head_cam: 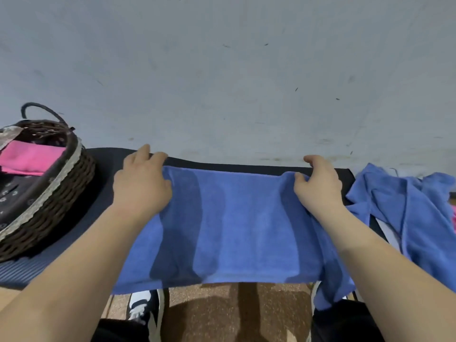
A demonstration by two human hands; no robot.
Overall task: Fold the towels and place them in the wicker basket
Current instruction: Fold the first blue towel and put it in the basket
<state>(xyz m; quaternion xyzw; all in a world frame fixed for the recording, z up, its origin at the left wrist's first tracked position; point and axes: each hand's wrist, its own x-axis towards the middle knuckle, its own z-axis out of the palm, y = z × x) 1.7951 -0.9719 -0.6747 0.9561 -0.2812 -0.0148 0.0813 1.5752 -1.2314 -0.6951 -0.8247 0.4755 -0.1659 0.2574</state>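
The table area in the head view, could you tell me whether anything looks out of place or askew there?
Nothing looks damaged or spilled. The blue towel held by the left hand and right hand overhangs the near table edge, and a second blue towel lies crumpled at the right, not yet folded. A pink towel sits in the wicker basket.

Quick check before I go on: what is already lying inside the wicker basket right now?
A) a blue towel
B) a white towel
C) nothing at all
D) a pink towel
D: a pink towel lies inside the wicker basket, while the blue towel is spread on the table, gripped at its far corners by the left hand and right hand.
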